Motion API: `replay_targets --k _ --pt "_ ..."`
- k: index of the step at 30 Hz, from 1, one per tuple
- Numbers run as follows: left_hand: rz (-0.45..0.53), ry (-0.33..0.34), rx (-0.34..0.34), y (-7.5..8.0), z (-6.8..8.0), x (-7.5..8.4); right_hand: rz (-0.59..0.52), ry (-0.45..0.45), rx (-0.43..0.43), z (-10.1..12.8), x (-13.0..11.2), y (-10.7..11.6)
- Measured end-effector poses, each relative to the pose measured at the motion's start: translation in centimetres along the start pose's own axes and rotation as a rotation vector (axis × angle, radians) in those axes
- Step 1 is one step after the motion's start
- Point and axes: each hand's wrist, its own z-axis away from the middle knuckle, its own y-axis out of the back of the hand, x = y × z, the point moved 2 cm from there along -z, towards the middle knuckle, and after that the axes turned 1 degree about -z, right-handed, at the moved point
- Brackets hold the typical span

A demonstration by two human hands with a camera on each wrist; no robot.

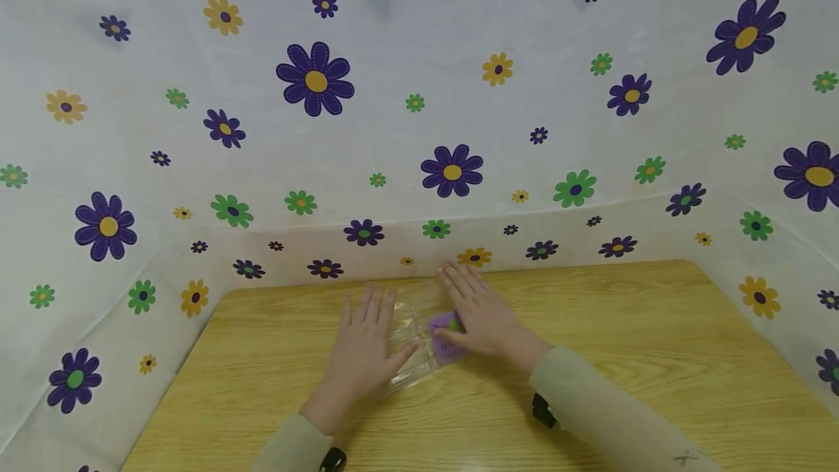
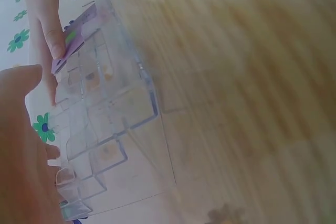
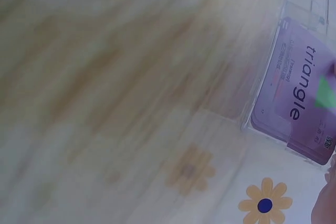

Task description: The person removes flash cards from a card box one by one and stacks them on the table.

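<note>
Between your hands: clear compartment box on the table. Left hand flat, steadying it; right hand flat, pressing the purple "triangle" card. Next likely needs seating the card squarely.

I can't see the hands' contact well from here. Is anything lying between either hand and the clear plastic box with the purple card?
Nothing visible does. The left hand rests flat on the clear plastic box, and the right hand lies on its other side, its thumb at the purple card. Only the bare wooden table surrounds them.
</note>
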Motion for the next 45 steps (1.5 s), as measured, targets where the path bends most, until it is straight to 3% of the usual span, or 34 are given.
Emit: replay_targets --k 8,16,28,45 --pt "-0.007 -0.038 -0.001 -0.5 -0.5 0.7 0.004 -0.005 0.020 1.1 0.7 0.2" --pt "-0.113 -0.061 -0.021 -0.8 -1.1 1.5 0.018 -0.019 0.008 2.6 1.1 0.6" --pt "-0.167 -0.071 -0.056 -1.0 -2.1 2.6 0.021 -0.073 -0.013 3.6 1.2 1.7" --pt "-0.305 -0.206 -0.076 -1.3 -2.9 3.3 0.038 -0.063 0.037 5.7 1.8 1.9"
